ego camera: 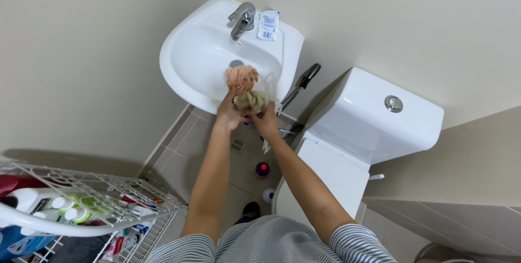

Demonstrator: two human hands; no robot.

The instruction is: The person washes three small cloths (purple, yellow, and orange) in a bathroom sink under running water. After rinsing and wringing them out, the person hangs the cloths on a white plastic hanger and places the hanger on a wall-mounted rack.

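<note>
Both my hands meet over the front rim of the white sink (pixel 187 73). My left hand (pixel 228 115) grips a bundle of mesh bath sponges: an orange-pink sponge (pixel 242 78) sticks up over the basin and a pale green sponge (pixel 250 101) sits just below it. My right hand (pixel 266 122) presses against the green sponge from the right and also seems to hold a thin white plastic piece (pixel 267 87).
A chrome tap (pixel 242 20) and a small white packet (pixel 268 25) sit at the back of the sink. A white toilet (pixel 374 116) stands to the right, with a black spray handle (pixel 299 85) between. A wire rack (pixel 81 203) of bottles is lower left. Two small bottles (pixel 262 170) stand on the tiled floor.
</note>
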